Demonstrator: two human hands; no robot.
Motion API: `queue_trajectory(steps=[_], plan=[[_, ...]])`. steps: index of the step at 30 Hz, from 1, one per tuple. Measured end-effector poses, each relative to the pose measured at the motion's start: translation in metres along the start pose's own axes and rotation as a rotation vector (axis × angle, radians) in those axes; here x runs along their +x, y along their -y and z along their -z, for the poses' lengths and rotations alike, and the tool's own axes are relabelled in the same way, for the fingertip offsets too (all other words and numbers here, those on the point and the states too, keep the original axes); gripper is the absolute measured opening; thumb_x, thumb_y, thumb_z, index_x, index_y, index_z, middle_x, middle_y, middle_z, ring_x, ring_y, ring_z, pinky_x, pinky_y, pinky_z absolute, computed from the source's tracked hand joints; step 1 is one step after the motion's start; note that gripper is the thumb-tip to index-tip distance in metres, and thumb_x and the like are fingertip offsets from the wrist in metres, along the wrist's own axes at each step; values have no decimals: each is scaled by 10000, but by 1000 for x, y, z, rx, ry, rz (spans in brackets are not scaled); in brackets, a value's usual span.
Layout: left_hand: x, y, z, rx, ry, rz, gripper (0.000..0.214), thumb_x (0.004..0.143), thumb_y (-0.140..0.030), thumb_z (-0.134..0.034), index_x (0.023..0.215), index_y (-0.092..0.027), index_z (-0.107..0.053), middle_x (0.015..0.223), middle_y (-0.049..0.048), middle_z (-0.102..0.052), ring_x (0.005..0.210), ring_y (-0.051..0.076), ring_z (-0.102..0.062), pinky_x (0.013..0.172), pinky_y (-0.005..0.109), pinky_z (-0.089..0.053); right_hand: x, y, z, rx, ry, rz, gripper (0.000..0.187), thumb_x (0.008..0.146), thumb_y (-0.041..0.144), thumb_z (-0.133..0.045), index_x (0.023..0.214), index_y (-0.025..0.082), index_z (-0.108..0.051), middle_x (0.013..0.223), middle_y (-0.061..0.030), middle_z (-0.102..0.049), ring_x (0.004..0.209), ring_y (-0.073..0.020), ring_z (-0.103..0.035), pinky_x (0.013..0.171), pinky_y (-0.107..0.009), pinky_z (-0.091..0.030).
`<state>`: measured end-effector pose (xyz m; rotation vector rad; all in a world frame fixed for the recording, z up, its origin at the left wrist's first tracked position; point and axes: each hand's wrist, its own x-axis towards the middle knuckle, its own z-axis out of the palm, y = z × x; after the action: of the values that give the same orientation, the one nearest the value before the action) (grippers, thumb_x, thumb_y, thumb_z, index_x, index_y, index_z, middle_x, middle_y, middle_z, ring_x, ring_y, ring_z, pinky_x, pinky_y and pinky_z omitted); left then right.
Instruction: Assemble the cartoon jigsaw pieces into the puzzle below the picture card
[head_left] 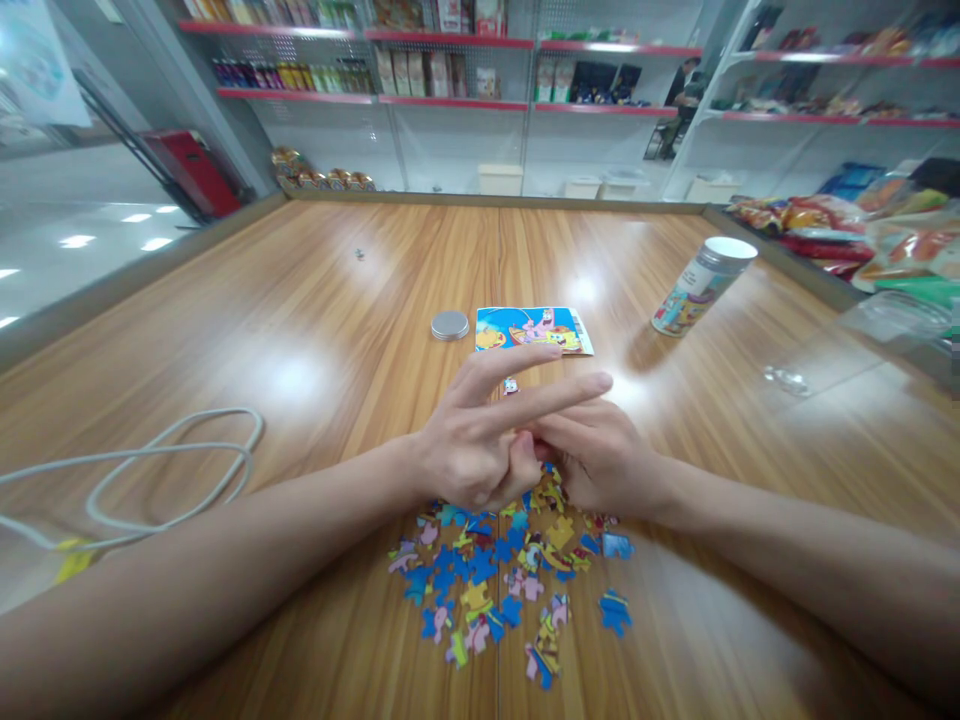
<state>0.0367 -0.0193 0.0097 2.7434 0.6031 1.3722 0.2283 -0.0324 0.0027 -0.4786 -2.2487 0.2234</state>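
Observation:
Over a loose pile of jigsaw puzzle pieces (480,565), my two hands meet at the fingertips. My left hand (476,435) has its index and middle fingers stretched to the right, while the thumb and other fingers are bent in a pinch. My right hand (607,455) is closed with its fingers bent toward the left thumb. Whatever lies between the fingertips is hidden. Just beyond the hands, a small puzzle piece (511,386) rests before a cartoon picture card (536,330), which the left fingers partly overlap in view.
A round metal lid (450,325) lies left of the card. The printed cylindrical tin (703,286) stands at the right. A white cable (176,450) loops on the wooden table (360,350) at left. Snack packs (825,225) line the right edge; shelves stand behind.

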Motion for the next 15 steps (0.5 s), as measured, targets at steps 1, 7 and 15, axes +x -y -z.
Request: queue_trajectory(steps=[1, 7, 15], plan=[[3, 2, 1, 12, -23, -90, 261, 903, -173, -506, 1085, -250, -677, 1389, 37, -591, 1375, 258, -479, 1083, 448, -535, 0, 0, 2, -65, -15, -12, 161, 871, 45, -501, 882, 175, -595, 736, -23, -601, 688, -166, -516, 660, -337, -399], [7, 17, 1, 1, 36, -135, 157, 881, -216, -556, 857, -212, -711, 1458, 73, -498, 1370, 329, -416, 1134, 597, -405, -6, -8, 10, -190, -51, -93, 136, 914, 80, -518, 916, 160, -629, 717, -20, -585, 677, -166, -503, 703, -359, -373], [3, 22, -3, -73, 319, -89, 453, 907, -479, -524, 1242, -197, -641, 1525, 142, -411, 1452, 372, -289, 1221, 624, -262, -11, -17, 11, -82, -154, -40, 100, 977, 176, -500, 921, 177, -582, 794, -47, -599, 759, -198, -552, 743, -379, -395]])
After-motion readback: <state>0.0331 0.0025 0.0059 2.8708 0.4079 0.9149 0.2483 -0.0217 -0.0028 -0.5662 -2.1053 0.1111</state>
